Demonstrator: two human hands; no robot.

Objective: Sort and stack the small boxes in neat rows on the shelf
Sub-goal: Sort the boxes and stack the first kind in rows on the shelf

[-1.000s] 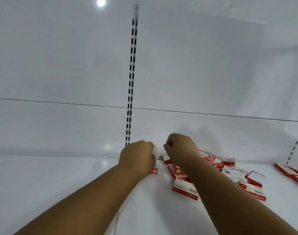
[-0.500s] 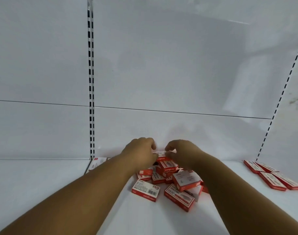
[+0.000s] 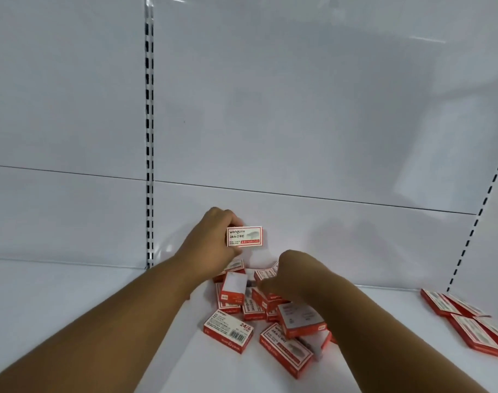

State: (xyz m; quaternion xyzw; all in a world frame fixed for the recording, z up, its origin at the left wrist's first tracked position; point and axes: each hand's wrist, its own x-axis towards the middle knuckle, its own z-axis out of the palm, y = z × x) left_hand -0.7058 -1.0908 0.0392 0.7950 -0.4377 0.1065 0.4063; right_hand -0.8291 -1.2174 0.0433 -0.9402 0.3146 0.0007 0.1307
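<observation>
Since half a second ago: left hand [image 3: 213, 245] raised clear of the heap, now gripping one small red-and-white cardboard staple box [image 3: 244, 236] by its left end, printed face toward the camera, held in the air in front of the white back panel [image 3: 298, 123]. Right hand [image 3: 287, 275] dropped lower, down onto the jumbled pile of red-and-white boxes [image 3: 259, 304].

Far left: slotted white metal upright [image 3: 149, 137], bare white shelf [image 3: 57, 307] below it. No box set down on that side.

Centre: pile loose, boxes tilted, overlapping, some on edge, one lying flat nearest the camera [image 3: 228, 331]. Right hand curled, knuckles up, fingers buried among the boxes; cannot tell whether closed on one or only touching.

Far right: few flat red boxes [image 3: 466, 316] lying side by side near the second upright, well apart from the pile, slightly fanned rather than square.

Judged progress: early. No neat row visible, nearly all boxes unsorted, one box in hand awaiting a place. Left to do: placing the held box, then working through the heap and squaring the right-hand group.
</observation>
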